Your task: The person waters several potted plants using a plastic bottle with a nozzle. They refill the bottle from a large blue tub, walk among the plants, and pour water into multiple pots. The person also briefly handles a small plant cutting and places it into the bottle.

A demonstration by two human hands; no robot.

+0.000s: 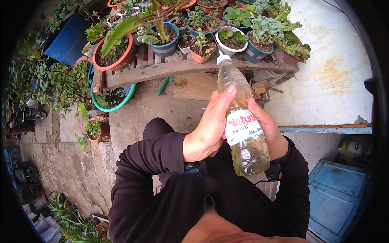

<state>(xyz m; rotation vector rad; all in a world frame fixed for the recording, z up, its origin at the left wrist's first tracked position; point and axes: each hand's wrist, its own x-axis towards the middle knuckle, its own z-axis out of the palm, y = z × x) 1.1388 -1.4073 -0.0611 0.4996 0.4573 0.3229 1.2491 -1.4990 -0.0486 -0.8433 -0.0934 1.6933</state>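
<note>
Both my hands hold a clear plastic bottle [250, 158] with pale yellowish liquid inside and a white printed label. My left hand [205, 129] wraps its left side, thumb pointing up along the bottle. On the other side, my right hand [269, 130] grips it near the label, with some fingers hidden behind it. The bottle tilts away from me, its white cap [224, 58] towards the potted plants. A thin spout runs up from the cap, in front of a white round pot [232, 51] of succulents. Just left of the cap stands a small terracotta-coloured pot [200, 57].
A wooden slatted bench [170, 68] carries several potted succulents. Under its left end sits a green basin [132, 91] of dark water. A blue barrel [68, 41] stands at the far left, a cracked white slab [322, 82] at the right, a blue wooden panel [337, 194] below it.
</note>
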